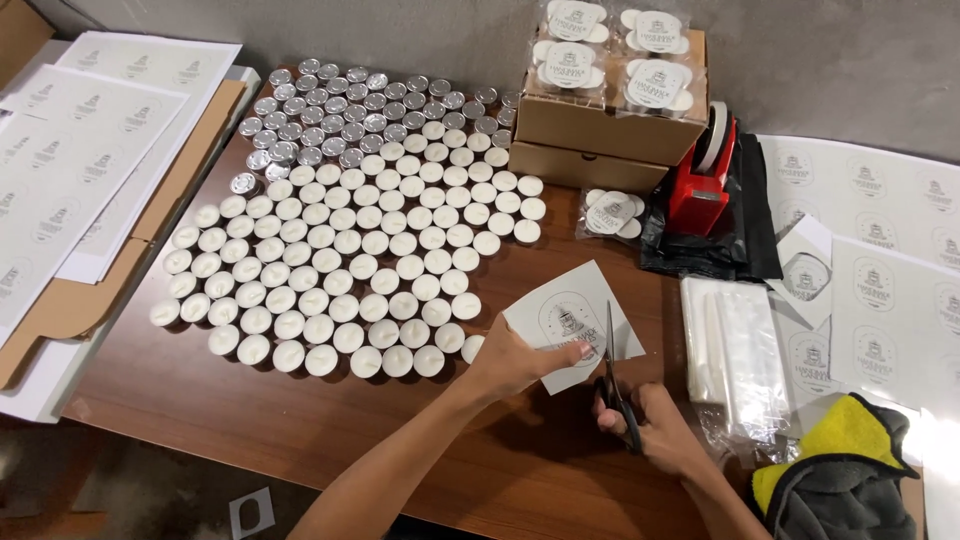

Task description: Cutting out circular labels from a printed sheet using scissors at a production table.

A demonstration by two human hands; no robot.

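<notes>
Head view: right hand (650,425) is closed around black scissors (615,385), whose blades cut into a white printed label sheet (570,320). Left hand (520,360) pinches that sheet's near edge. Just left of the sheet spread white tealight candles (340,270); beyond it stand a red tape dispenser (705,180) and cardboard boxes (600,125).

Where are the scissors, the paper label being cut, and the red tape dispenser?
scissors (611,345), head view, on the blades.
paper label (560,305), head view, on its upper half.
red tape dispenser (697,190), head view, on its red body.
</notes>
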